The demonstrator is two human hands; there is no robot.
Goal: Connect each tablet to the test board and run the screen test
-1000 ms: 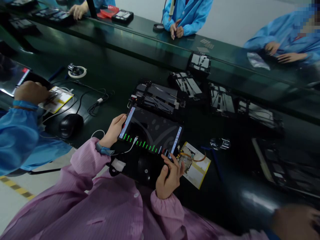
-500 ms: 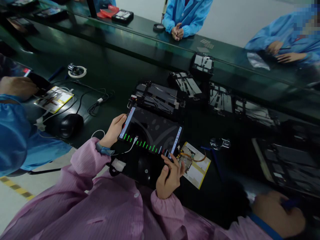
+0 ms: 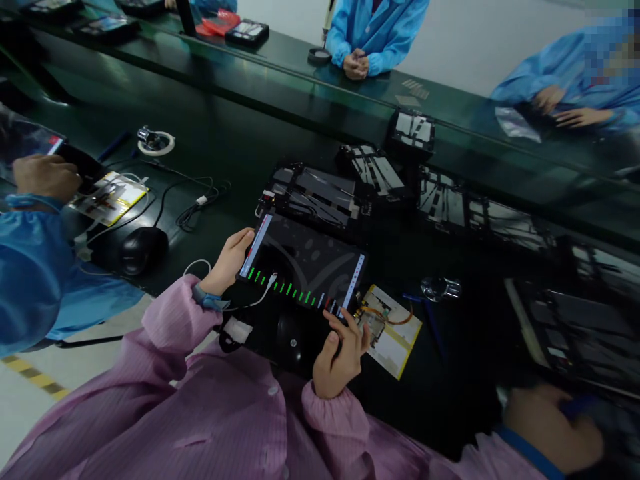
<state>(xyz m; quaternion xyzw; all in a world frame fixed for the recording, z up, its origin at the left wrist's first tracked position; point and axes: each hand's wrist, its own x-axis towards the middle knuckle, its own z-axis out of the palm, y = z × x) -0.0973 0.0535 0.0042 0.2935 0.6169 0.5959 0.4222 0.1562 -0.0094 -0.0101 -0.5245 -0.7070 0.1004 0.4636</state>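
Observation:
My left hand [image 3: 231,261] grips the left edge of a tablet [image 3: 305,260], whose screen is lit and dark with a row of green text along its lower side. My right hand [image 3: 340,350] rests by the tablet's lower right corner, fingers apart, a fingertip at the screen edge. A white cable [image 3: 257,298] runs from near my left wrist, its plug over the lower part of the screen. Just right of my right hand lies a yellow-edged battery with a circuit board [image 3: 393,333] and a thin brown cable.
Opened device housings [image 3: 313,193] line the table beyond the tablet. A black mouse [image 3: 291,340] sits near my body. Another mouse [image 3: 143,250] and a co-worker's hand [image 3: 47,177] are at left; a blurred co-worker's hand [image 3: 553,427] is at right. Someone's clasped hands [image 3: 356,65] rest opposite.
My hands and the tablet hold almost still. The left co-worker's hand has shifted a little to the right, and the right co-worker's blurred hand has moved slightly.

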